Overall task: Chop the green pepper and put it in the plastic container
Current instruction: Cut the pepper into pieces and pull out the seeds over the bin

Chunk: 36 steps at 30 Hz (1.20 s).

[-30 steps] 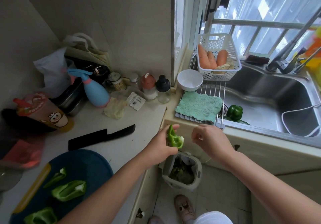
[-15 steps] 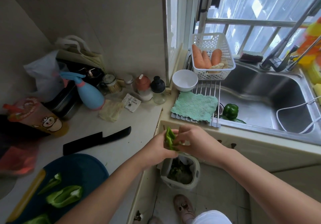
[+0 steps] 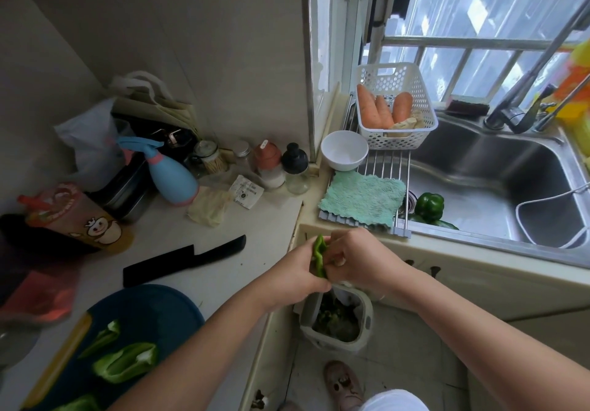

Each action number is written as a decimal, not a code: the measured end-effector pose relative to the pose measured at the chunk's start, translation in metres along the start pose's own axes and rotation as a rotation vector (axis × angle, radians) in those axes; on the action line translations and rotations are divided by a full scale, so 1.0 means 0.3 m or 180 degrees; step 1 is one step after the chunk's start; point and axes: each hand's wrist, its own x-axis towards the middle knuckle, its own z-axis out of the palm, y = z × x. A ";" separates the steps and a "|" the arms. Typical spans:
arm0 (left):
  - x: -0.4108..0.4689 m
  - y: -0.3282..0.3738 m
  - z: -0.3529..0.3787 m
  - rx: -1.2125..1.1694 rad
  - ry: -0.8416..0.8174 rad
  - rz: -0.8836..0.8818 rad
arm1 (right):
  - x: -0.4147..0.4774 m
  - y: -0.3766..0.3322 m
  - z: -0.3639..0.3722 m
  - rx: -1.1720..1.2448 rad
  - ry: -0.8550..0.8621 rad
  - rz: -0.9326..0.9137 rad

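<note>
Green pepper piece [image 3: 319, 256], light, crisp and slick-skinned, sits over the near waste bin [image 3: 367, 315], gripped in your left hand [image 3: 293, 278] while your right hand [image 3: 360, 257] pinches into it (likely clearing seeds), so hold its firm outer wall.

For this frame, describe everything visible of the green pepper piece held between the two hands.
The green pepper piece is a glossy, bright green curved strip of pepper wall, held roughly upright, edge toward the camera. The left hand grips it from its left; the right hand pinches its other side with curled fingers. It hangs in the air over the small grey waste bin on the floor, touching only the hands, which hide its lower end.
</note>
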 end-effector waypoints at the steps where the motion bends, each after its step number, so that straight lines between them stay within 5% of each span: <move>1: 0.001 0.004 0.003 0.0088 0.0049 0.0029 | 0.003 0.000 0.008 0.0057 0.0108 0.0020; 11: -0.012 0.018 0.017 -0.0112 0.0346 0.0033 | -0.021 0.013 0.020 0.0873 0.1215 0.0892; 21: 0.007 -0.039 0.017 -0.0189 0.0493 -0.0089 | -0.051 0.078 0.044 0.0011 0.0663 0.0930; 36: -0.008 -0.016 0.072 0.0197 0.0869 0.0063 | -0.012 0.010 0.054 0.0259 0.0246 0.1026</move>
